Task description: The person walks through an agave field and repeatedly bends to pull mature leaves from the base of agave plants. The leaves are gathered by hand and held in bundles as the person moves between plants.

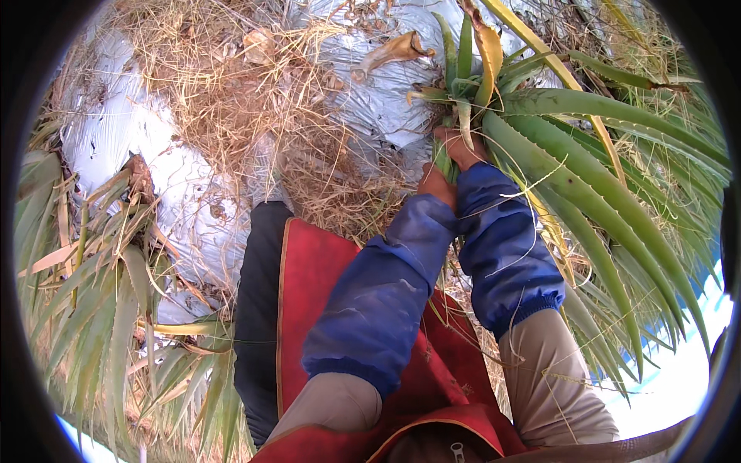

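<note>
A large aloe plant with long, toothed green leaves spreads out on the right. Both of my arms reach to its base, the blue sleeve covers close together. My left hand is closed around a small bunch of green blades beside the plant's foot. Just beyond it, my right hand is closed against the same bunch, right under the lower leaves. Its fingertips are partly hidden by a drooping, drying leaf. Whether the blades are grass or a young aloe shoot, I cannot tell.
White plastic sheeting covers the ground, strewn with dry grass. A curled dry leaf lies on it beyond my hands. More aloe plants stand at the left. My red apron hangs below my arms.
</note>
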Demonstrator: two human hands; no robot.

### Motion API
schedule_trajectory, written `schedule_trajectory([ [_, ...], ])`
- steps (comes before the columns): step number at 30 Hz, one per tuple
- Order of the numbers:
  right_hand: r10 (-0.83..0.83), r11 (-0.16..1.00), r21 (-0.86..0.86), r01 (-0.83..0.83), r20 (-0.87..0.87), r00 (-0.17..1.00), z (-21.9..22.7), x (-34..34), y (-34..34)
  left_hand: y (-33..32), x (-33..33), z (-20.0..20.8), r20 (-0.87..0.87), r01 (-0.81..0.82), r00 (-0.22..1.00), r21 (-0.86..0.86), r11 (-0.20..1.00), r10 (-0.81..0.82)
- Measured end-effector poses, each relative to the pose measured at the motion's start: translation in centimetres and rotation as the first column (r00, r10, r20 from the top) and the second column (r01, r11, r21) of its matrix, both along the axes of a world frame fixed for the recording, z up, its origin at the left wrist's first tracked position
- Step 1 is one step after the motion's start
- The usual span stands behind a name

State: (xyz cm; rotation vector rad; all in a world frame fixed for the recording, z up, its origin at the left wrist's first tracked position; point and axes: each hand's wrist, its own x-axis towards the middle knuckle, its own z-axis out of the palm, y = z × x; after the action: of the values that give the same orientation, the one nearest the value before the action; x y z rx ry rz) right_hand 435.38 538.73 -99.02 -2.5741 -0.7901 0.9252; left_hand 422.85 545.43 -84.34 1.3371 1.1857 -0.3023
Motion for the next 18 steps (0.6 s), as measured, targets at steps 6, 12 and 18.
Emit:
schedule_trajectory([
  [6,-0.113,0.992,-0.088,0.096,-0.216,0.97,-1.2,0.8,-0.2,-1.8,-1.0,-2.4,-0.023,0.051,0.998,0.027,0.998,-0.051],
  [12,-0.079,0.996,-0.055,0.072,-0.134,0.988,-0.3,0.2,-0.5,-0.4,-1.2,-5.4,-0.061,0.19,0.98,0.018,0.982,-0.188],
  [18,-0.102,0.995,-0.018,0.1,-0.104,0.989,0.0,0.7,-0.6,0.8,-0.6,-6.4,0.222,0.219,0.946,0.104,0.97,-0.238],
])
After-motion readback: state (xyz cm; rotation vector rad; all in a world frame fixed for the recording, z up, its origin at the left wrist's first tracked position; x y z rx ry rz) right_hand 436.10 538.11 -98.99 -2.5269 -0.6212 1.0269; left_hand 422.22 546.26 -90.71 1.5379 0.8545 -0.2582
